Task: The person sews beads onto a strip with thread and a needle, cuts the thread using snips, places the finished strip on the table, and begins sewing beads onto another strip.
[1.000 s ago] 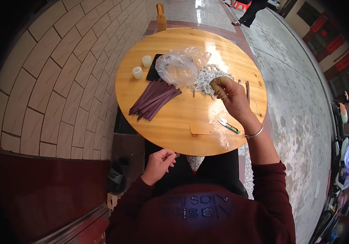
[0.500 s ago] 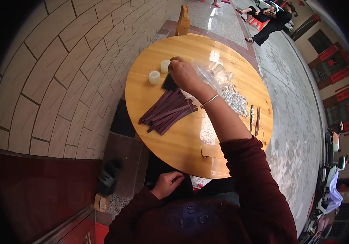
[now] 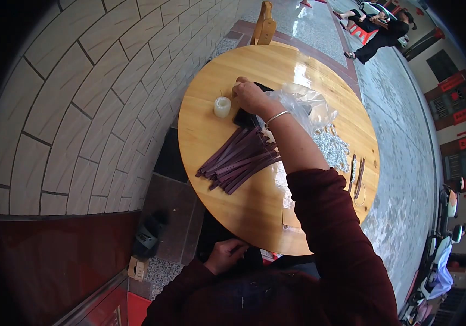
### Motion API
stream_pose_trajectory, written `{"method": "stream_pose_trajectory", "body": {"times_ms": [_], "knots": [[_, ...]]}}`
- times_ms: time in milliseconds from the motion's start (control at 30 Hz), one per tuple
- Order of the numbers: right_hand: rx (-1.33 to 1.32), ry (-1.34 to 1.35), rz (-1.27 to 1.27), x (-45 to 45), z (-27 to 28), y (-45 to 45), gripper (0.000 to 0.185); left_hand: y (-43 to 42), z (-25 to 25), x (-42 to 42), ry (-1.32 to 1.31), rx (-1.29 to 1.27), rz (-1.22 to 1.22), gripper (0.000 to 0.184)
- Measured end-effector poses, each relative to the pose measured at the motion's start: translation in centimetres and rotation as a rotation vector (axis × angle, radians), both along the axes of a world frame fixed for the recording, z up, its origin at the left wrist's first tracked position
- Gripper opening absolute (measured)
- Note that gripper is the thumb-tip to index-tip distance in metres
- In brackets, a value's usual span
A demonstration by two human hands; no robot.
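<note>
My right hand point(image 3: 251, 98) reaches across the round table, a bangle on its wrist. Its fingers are closed at the far left, over the spot of a second white spool, which they now almost wholly cover. One white spool point(image 3: 222, 107) stands upright just left of this hand. Beneath the hand lies a dark flat object point(image 3: 245, 118), partly hidden. Nearer me is a fanned pile of dark purple strips point(image 3: 237, 161). My left hand point(image 3: 226, 255) rests in my lap below the table edge, its fingers curled together, with nothing visible in them.
On the wooden table point(image 3: 244, 217) are a clear plastic bag point(image 3: 309, 106), a heap of silvery beaded pieces point(image 3: 332, 149) and two separate strips point(image 3: 359, 178). A tiled wall point(image 3: 102, 108) runs along the left. A wooden chair point(image 3: 264, 24) stands behind. People sit in the distance.
My right hand has closed over the farther white spool, which stood uncovered beside its fingers before. The view has shifted, moving the scene slightly right and mostly down. My left hand stays in my lap.
</note>
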State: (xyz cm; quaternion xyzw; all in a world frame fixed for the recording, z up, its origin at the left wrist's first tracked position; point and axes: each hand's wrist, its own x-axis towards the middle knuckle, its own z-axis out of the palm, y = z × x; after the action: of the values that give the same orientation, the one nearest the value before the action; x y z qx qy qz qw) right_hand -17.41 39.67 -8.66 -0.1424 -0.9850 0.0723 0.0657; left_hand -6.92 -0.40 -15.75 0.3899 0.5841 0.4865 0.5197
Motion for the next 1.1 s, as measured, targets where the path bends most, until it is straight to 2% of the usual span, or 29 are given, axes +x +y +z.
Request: {"method": "stream_pose_trajectory", "body": {"times_ms": [67,167,233,367,433,500,633,800,900,967,1033,1100], "knots": [[0.129,0.083,-0.028,0.3,-0.8,-0.1,0.01,0.1,0.2,-0.1,0.004,-0.013,-0.006,0.012],[0.153,0.148,-0.038,2.8,2.9,-2.6,0.009,0.1,-0.8,0.2,0.019,0.082,0.034,0.011],[0.116,0.262,-0.015,6.3,6.7,-5.6,0.007,-0.1,-0.8,0.4,-0.024,0.053,0.029,0.01],[-0.038,0.247,-0.005,14.8,10.4,-9.5,0.006,0.0,-1.1,0.7,-0.068,0.066,0.041,0.008],[-0.197,0.046,0.013,18.4,10.6,-10.6,0.005,0.2,-1.1,1.0,-0.069,0.091,0.04,0.006],[-0.178,-0.007,-0.007,21.3,8.6,-10.7,0.005,0.3,-1.3,1.2,-0.024,0.146,0.04,0.006],[-0.168,-0.057,-0.068,24.3,7.1,-11.6,0.007,0.3,-1.3,1.5,-0.068,0.088,0.067,0.005],[-0.278,0.142,-0.189,24.9,6.5,-12.0,0.008,0.3,-1.5,1.9,-0.04,0.077,0.093,0.005],[-0.185,0.006,-0.093,24.3,2.9,-10.8,0.007,0.4,-1.3,2.1,-0.032,0.079,0.108,0.005],[0.025,0.156,-0.047,23.4,1.4,-10.6,0.006,0.3,-1.4,2.2,-0.037,0.079,0.11,0.005],[0.021,0.227,-0.007,23.5,2.7,-10.6,0.005,0.3,-1.5,2.1,-0.04,0.078,0.121,0.005],[-0.314,0.296,-0.225,23.8,5.1,-11.3,0.004,0.3,-1.6,2.0,-0.034,0.072,0.096,0.005]]}}
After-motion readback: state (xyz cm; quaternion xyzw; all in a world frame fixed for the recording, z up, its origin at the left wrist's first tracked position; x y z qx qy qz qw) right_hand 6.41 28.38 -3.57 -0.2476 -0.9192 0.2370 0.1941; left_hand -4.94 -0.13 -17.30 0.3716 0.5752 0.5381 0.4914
